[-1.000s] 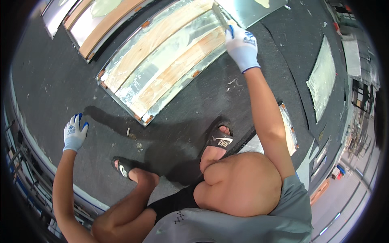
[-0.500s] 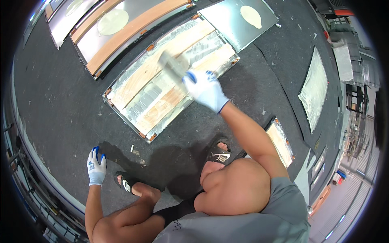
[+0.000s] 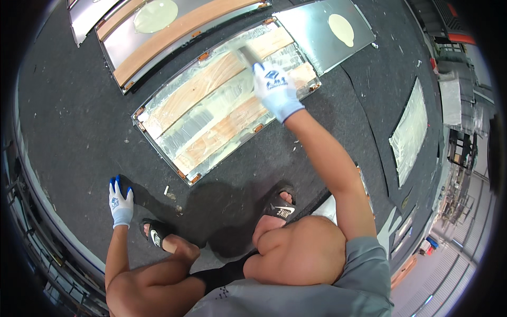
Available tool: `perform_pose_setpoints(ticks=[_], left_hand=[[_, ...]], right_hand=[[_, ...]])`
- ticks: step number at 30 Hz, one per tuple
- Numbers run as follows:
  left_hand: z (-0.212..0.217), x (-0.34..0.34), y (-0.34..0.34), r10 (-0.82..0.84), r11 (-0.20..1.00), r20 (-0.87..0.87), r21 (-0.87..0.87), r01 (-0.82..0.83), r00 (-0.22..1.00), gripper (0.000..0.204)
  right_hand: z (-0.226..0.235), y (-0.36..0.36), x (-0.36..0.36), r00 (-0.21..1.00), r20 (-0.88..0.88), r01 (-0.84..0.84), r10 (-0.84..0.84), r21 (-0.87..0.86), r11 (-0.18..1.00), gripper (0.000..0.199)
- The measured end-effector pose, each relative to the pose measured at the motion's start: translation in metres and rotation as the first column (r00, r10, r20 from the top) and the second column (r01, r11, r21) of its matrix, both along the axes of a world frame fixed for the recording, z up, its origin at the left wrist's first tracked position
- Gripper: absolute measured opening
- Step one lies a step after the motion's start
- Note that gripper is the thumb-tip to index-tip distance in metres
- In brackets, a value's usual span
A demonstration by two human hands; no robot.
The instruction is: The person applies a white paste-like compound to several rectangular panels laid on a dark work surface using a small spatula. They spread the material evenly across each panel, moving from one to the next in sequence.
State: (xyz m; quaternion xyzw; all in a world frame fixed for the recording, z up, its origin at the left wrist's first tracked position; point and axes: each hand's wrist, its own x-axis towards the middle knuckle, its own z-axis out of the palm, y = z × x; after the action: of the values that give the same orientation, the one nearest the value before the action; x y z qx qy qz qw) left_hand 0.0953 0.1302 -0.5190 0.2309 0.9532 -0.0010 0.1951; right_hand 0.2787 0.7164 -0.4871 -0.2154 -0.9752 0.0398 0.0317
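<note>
My right hand [image 3: 275, 87], in a white and blue glove, is closed on a flat scraper [image 3: 247, 54] whose blade is smeared by motion. The blade is over the far part of a shallow metal-edged panel [image 3: 198, 122] on the floor. Two pale wood boards [image 3: 185, 106] lie lengthwise in this panel, and a whitish paste is smeared on and between them. At the lower left, my gloved left hand [image 3: 121, 203] is empty, its fingers apart, low over the dark floor; whether it touches is unclear.
Adjoining the panel at the far right is a metal sheet [image 3: 303, 39] with a pool of cream paste [image 3: 341, 30]. Another panel with wood strips [image 3: 174, 45] lies at the far left. A paste-coated sheet [image 3: 409, 132] is on the right. My sandalled feet are near the panel's front edge.
My right hand has swept the scraper away from me and slightly right over the panel. The whole view has shifted a little; my left hand stays low and empty.
</note>
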Motion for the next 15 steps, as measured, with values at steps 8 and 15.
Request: perform_pose_setpoints(ticks=[8,15], left_hand=[[0.009,-0.017,0.019,-0.014,1.000,0.141,-0.007,0.016,0.990,0.075],[0.148,-0.011,-0.050,-0.070,0.939,0.287,-0.306,0.160,0.955,0.061]], right_hand=[[0.009,0.001,-0.010,0.998,-0.036,0.049,-0.049,0.003,0.999,0.019],[0.008,-0.101,-0.002,0.986,-0.028,0.114,-0.167,-0.620,0.776,0.025]])
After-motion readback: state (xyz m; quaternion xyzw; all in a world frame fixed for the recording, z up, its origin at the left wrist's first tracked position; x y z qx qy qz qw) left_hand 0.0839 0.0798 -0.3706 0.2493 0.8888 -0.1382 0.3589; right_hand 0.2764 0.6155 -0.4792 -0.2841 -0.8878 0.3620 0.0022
